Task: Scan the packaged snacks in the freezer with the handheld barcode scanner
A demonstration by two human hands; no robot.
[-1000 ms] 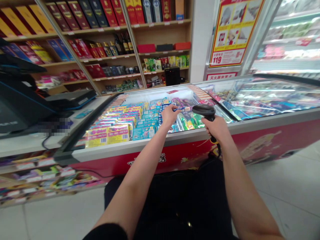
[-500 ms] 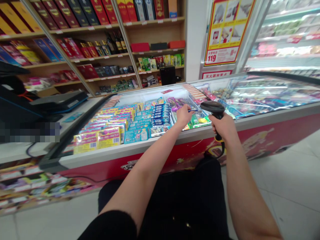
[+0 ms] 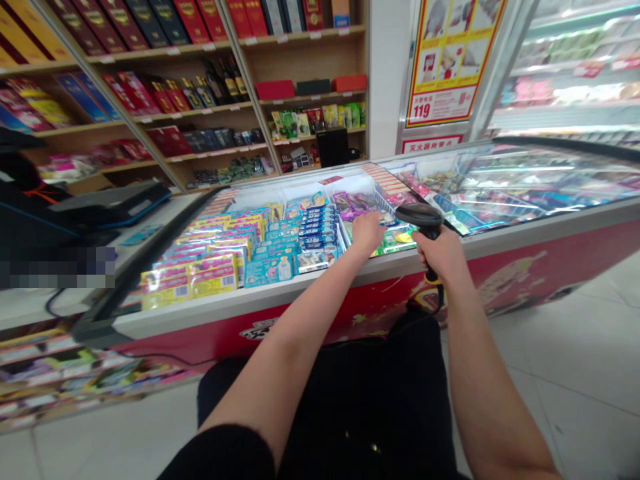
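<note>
My right hand (image 3: 445,257) is wrapped round the handle of a black barcode scanner (image 3: 421,215), held upright above the front rim of the chest freezer (image 3: 300,291). My left hand (image 3: 369,233) reaches over that rim into the freezer, its fingers apart and angled to the right, with nothing clearly in them. Below and beside it are green and yellow ice cream packs (image 3: 400,239). Purple packs (image 3: 353,202) lie in a wire basket just beyond. Left of the hand, a row of blue ice cream wrappers (image 3: 319,227) stands stacked beside light-blue packs (image 3: 270,268).
Yellow and pink packs (image 3: 213,277) fill the freezer's left end. A glass lid (image 3: 530,177) covers its right part. At left stands a counter (image 3: 30,300) with a black device (image 3: 115,203). Shelves with boxes (image 3: 220,107) rise behind; a cable hangs from the scanner.
A small dark-blue item seen at my left fingertips earlier no longer shows between them. My left fingers have spread slightly. The scanner shifts a little left in view, along with the whole scene.
</note>
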